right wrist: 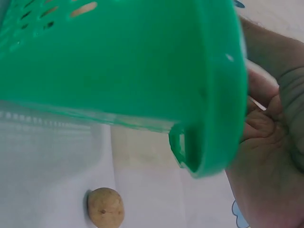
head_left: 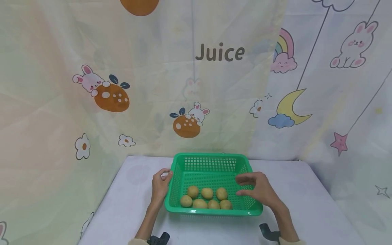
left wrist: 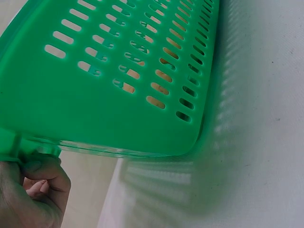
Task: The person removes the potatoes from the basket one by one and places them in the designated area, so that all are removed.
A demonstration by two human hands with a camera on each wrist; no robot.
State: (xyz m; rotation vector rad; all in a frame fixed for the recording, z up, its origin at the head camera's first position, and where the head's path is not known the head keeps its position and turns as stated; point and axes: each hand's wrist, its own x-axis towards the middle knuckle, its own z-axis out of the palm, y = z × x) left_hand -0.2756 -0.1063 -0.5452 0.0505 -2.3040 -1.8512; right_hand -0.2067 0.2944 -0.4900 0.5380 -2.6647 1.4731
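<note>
A green plastic basket (head_left: 214, 212) with slotted walls holds several potatoes (head_left: 207, 193), gathered along its near side. My left hand (head_left: 160, 185) grips the basket's left rim; in the left wrist view its thumb and fingers (left wrist: 47, 183) curl at the handle. Over the right side of the basket is my right hand (head_left: 258, 189), thumb apart from the bent fingers and nothing between them. The right wrist view shows that hand (right wrist: 266, 142) partly hidden behind the basket's corner rim (right wrist: 223, 95).
Outside the basket, a single potato (right wrist: 105, 208) lies on the white-covered table (head_left: 134, 177). A printed cloth backdrop (head_left: 220, 85) hangs behind the table's far edge.
</note>
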